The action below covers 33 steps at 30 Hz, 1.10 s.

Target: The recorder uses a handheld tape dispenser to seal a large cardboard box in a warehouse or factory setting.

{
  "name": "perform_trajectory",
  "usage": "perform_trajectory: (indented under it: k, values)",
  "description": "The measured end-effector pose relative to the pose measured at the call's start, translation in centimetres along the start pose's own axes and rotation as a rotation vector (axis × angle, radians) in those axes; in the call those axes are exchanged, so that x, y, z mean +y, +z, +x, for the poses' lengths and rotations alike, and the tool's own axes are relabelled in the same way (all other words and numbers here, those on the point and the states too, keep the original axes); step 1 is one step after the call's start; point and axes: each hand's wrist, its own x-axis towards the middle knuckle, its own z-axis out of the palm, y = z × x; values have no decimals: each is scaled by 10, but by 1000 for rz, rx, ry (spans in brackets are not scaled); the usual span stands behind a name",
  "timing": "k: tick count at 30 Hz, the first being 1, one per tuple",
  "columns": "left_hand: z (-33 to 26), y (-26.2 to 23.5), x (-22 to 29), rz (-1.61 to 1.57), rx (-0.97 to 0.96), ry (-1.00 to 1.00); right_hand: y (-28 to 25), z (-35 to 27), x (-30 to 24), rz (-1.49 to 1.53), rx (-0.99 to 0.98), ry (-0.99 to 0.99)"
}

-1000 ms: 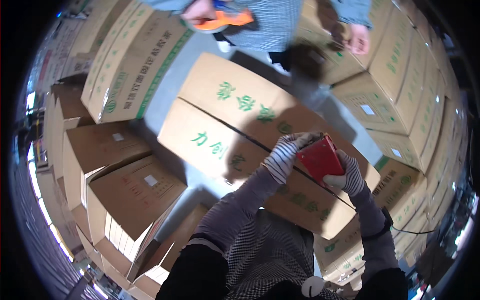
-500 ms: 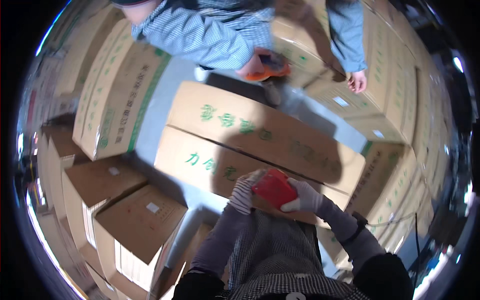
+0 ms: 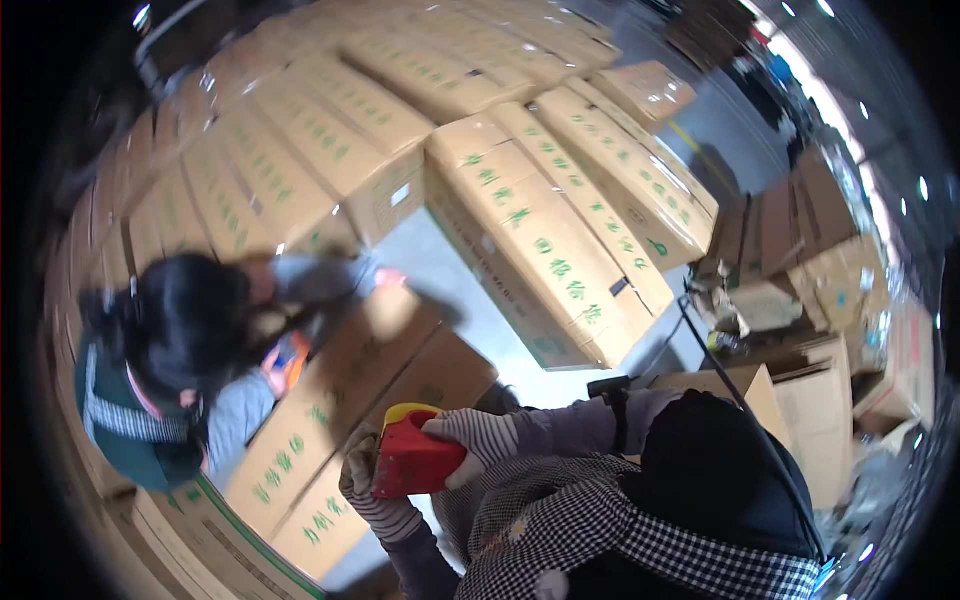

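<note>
A red tape dispenser (image 3: 408, 460) with a yellow curved edge is held in front of my body, above the near end of a long carton (image 3: 330, 430). My right hand (image 3: 468, 442), in a striped glove with pale fingertips, is closed round its right side. At its left end, the curled fingers of my left hand (image 3: 372, 485) press against it; that glove has striped cuffs and greyish fingers. Exactly what the left fingertips pinch is hidden. Beyond the carton a co-worker bends over it, holding an orange and blue hand tool (image 3: 287, 362) near the cardboard.
Rows of long brown cartons (image 3: 310, 130) fill the far left. Two more cartons (image 3: 545, 230) lie ahead on the grey floor (image 3: 440, 260). Opened boxes (image 3: 800, 400) and crumpled packing stand at the right. A thin dark pole or cable (image 3: 740, 400) runs beside my right arm.
My view has swung to the right. The red dispenser has turned in my hands, so its yellow edge shows. The co-worker now leans low over the carton, at the left.
</note>
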Motion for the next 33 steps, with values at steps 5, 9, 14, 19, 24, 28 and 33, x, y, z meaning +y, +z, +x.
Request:
perform_trajectory:
  k: [5, 9, 14, 19, 24, 28, 33]
  values:
    - [-4, 227, 13, 330, -475, 1, -157, -130, -34, -806, 326, -166]
    - [-82, 362, -18, 762, -863, 1083, -206, -286, -41, -957, 852, -508]
    - [-121, 419, -52, 220, -985, 708, -184, -450, -41, -1331, 1181, -47]
    - [-256, 522, -195, 580, -1633, 1178, -156, -545, -10, -1274, 1378, 233]
    - [-327, 582, -295, 520, -2241, 907, -177, -637, 34, -253, 2132, 483]
    - [-324, 650, -454, 766, -2158, 943, -188, -764, 53, -980, 1856, 990]
    - [-207, 637, -679, 1860, -1835, 1284, -264, -838, 32, -890, 1679, 1013]
